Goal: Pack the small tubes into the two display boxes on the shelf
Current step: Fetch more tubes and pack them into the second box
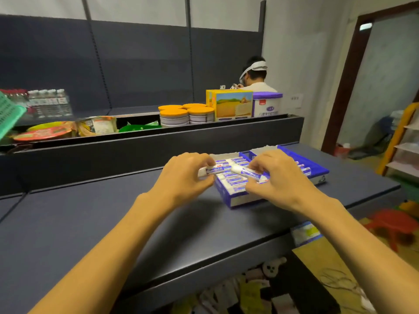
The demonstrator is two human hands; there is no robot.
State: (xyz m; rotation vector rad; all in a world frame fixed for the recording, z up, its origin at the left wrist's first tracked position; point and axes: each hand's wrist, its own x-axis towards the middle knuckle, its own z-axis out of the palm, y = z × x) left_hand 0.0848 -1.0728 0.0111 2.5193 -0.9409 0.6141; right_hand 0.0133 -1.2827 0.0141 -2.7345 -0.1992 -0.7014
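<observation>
tubes (247, 172) pinched in fingers (255, 165) of both hands, above box (235, 198)

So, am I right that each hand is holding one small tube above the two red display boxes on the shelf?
Not quite: the display boxes are blue, not red, as the head view shows. The rest holds: the left hand and right hand each hold a small tube above them on the shelf.

The right hand (275, 177) covers much of the right box (306, 162), so its fill cannot be told. Tube (249, 172) print is blurred. The green basket (9, 114), perhaps plastic, is cut off at the left edge.
</observation>
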